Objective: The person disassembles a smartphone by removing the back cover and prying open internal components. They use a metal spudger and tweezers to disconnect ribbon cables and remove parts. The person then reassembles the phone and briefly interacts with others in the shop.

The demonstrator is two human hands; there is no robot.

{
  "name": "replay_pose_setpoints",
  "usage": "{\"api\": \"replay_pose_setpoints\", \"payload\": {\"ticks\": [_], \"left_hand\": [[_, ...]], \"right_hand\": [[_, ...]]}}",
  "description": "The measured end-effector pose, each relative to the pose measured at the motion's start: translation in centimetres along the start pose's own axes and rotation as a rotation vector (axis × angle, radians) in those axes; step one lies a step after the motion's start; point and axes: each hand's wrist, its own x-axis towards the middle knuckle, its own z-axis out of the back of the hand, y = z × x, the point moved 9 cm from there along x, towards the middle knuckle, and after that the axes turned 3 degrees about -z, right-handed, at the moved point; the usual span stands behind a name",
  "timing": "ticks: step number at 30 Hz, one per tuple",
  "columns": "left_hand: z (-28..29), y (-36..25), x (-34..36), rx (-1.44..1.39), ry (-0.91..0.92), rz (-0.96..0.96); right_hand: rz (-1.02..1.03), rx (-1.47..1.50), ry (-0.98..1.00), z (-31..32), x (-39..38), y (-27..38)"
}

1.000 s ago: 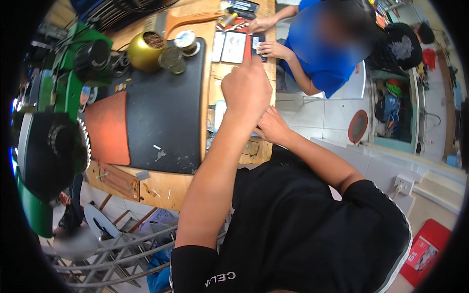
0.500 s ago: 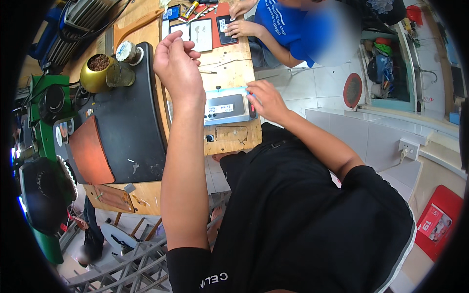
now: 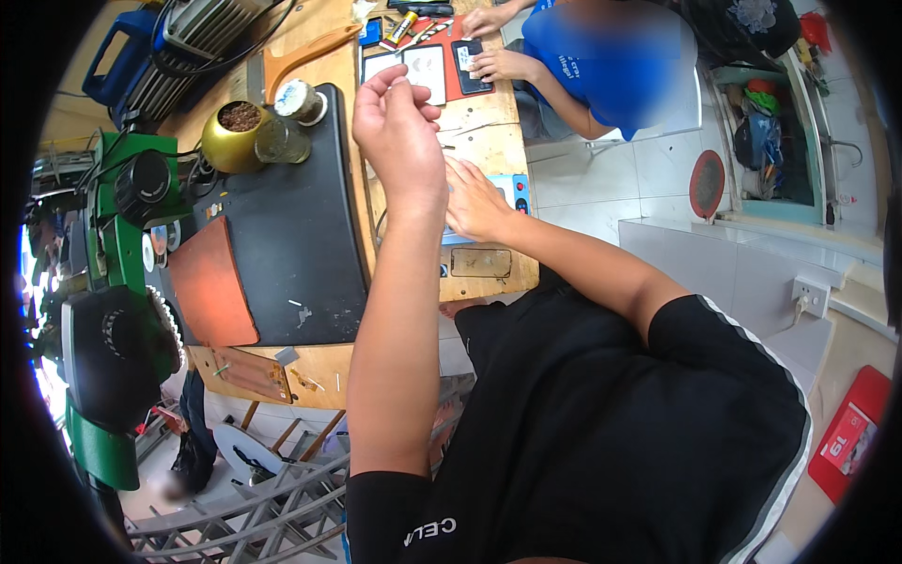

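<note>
My left hand is raised over the wooden bench, palm turned up. Its fingers curl loosely apart, and I see nothing in them. Beside its wrist, my right hand lies flat with stretched fingers over a light-blue box-shaped device with a red button on its right end. Most of the device's top is hidden by that hand and my left forearm, and the right fingertips are partly covered. Just nearer than the device, a phone-sized dark-edged panel rests on the bench.
A co-worker in a blue shirt handles a black phone on a red mat. On the left are a black mat, a gold pot, a glass jar, an orange-red sheet and a green machine.
My right hand has moved left from the device's right end to lie across its top. My left hand keeps nearly the same pose. The whole view has shifted, so things sit further right.
</note>
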Motion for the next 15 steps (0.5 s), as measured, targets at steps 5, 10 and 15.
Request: {"api": "replay_pose_setpoints", "payload": {"ticks": [5,10,15], "left_hand": [[0.0,-0.3,-0.1,0.014,-0.004,-0.011],[0.2,-0.1,0.2,-0.013,-0.006,-0.023],[1.3,-0.5,0.4,-0.020,-0.085,-0.075]], "right_hand": [[-0.054,-0.060,0.147,-1.1,-0.4,-1.0],[-0.085,-0.088,0.147,-0.9,-0.6,-2.7],[-0.148,-0.080,0.153,-1.3,-1.3,-4.6]]}}
